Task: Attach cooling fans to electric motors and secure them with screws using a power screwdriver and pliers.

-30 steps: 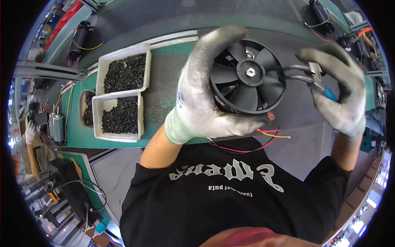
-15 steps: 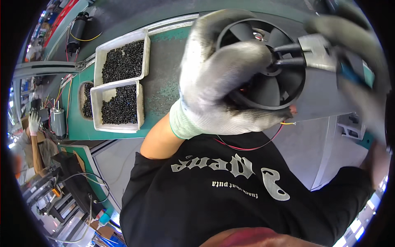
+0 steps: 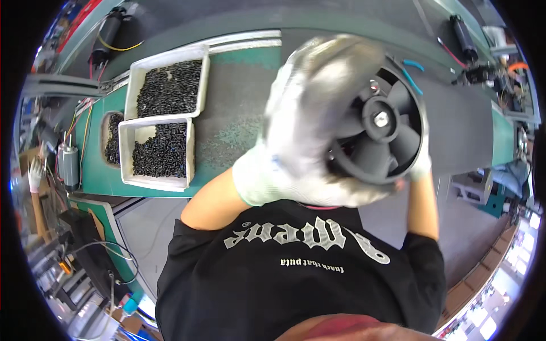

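A round black cooling fan (image 3: 380, 132) with curved blades and a silver hub is held up close to the camera. My left hand (image 3: 310, 128), in a grey-white knitted glove, wraps over the fan's left side and is blurred. My right hand (image 3: 422, 162), also gloved, is mostly hidden behind the fan's right rim; only a bit of glove and the bare forearm below it show. Whether it still holds the tool seen earlier cannot be told.
Two white trays (image 3: 129, 156) of small black screws sit on the green bench (image 3: 239, 113) at the left, with a third dark pile beside them. A dark mat (image 3: 466, 131) lies on the right. Motors and coloured wires (image 3: 460, 31) lie along the far edge.
The fan has swung from the upper middle toward the right and turned. My left hand shifted over its left face. My right hand with the blue-handled tool has dropped behind the fan.
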`<action>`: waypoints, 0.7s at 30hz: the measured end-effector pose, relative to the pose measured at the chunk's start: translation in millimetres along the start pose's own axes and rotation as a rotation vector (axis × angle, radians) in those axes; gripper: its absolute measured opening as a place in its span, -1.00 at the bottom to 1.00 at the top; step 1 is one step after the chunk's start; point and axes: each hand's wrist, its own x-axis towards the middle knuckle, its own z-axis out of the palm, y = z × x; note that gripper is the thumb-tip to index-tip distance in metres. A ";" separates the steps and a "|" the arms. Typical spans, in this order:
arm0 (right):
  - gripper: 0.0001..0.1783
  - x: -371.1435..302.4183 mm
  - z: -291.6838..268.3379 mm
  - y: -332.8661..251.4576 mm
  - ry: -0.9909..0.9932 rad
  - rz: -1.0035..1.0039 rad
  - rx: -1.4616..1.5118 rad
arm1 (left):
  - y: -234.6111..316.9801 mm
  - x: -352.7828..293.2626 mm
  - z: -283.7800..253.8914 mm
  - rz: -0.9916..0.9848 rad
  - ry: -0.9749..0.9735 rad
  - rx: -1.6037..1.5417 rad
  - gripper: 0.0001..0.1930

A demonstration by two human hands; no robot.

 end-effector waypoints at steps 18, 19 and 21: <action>-0.21 437.4 -18.1 191.8 -0.123 0.049 -0.477 | 81.0 -178.6 -286.1 -0.709 0.876 0.802 -0.72; -0.21 462.8 14.7 183.5 -0.157 0.019 -0.468 | 72.9 -192.8 -301.9 -0.824 0.819 0.936 -0.73; -0.38 492.2 35.7 138.7 0.044 -0.036 -0.500 | 53.6 -210.0 -333.4 -0.940 0.737 1.118 -0.72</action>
